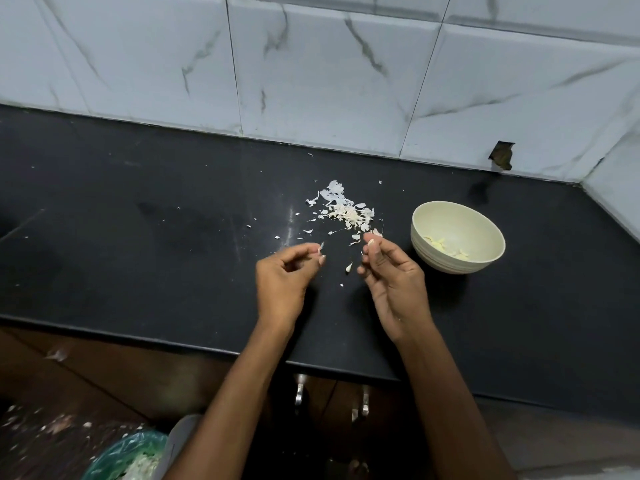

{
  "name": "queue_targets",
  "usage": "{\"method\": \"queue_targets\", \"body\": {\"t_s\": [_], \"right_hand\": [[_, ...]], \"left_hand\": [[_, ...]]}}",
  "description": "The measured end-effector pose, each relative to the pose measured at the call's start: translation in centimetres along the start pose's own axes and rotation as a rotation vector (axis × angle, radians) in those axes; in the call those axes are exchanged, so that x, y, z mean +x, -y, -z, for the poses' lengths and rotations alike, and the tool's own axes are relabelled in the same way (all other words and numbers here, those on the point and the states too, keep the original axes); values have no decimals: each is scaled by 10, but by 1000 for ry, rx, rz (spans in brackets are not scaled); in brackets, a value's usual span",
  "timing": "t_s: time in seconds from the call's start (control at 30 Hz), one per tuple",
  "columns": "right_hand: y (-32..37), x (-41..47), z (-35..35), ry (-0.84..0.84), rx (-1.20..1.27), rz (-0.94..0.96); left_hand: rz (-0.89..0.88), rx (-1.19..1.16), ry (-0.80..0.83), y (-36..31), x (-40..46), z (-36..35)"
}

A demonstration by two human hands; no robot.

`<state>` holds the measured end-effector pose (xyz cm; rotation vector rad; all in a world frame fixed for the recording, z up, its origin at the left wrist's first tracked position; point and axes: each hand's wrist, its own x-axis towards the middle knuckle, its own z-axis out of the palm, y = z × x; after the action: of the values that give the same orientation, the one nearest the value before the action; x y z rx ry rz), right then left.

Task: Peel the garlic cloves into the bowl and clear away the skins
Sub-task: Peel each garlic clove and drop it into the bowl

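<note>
My right hand [391, 282] pinches a garlic clove [371, 242] between thumb and fingertips, just left of the pale bowl [485, 237]. Several peeled cloves [446, 249] lie inside the bowl. My left hand [285, 277] pinches a small strip of skin [320, 250] at its fingertips. A pile of papery skins [346, 211] lies on the black counter just beyond both hands. One small skin piece [348, 267] lies on the counter between the hands.
The black counter [138, 220] meets a white marble-tiled wall [311, 64] at the back. A bin lined with a green bag [131, 455] stands on the floor at lower left. Cabinet handles [299, 393] show below the counter edge.
</note>
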<state>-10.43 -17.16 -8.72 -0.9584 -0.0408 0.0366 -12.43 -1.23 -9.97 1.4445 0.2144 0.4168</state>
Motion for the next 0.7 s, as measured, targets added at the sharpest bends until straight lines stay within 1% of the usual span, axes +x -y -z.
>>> {"method": "queue_targets", "body": {"t_s": [0.07, 0.13, 0.27, 0.4, 0.5, 0.6, 0.7], "right_hand": [[0, 0, 1, 19, 5, -9], [0, 1, 2, 39, -12, -16], [-1, -1, 1, 57, -83, -21], [0, -4, -1, 51, -110, -19], [0, -5, 0, 72, -156, -5], [-2, -6, 1, 105, -253, 31], [-4, -5, 1, 136, -323, 42]], "left_hand": [[-126, 202, -30, 1, 8, 3], [-147, 238, -21, 0, 9, 5], [-45, 146, 71, -4, 2, -2], [7, -23, 164, -9, -8, -7], [-8, -89, 172, -13, -12, -6], [47, -207, 197, -15, -13, -3], [79, -263, 227, -15, -13, -2]]}}
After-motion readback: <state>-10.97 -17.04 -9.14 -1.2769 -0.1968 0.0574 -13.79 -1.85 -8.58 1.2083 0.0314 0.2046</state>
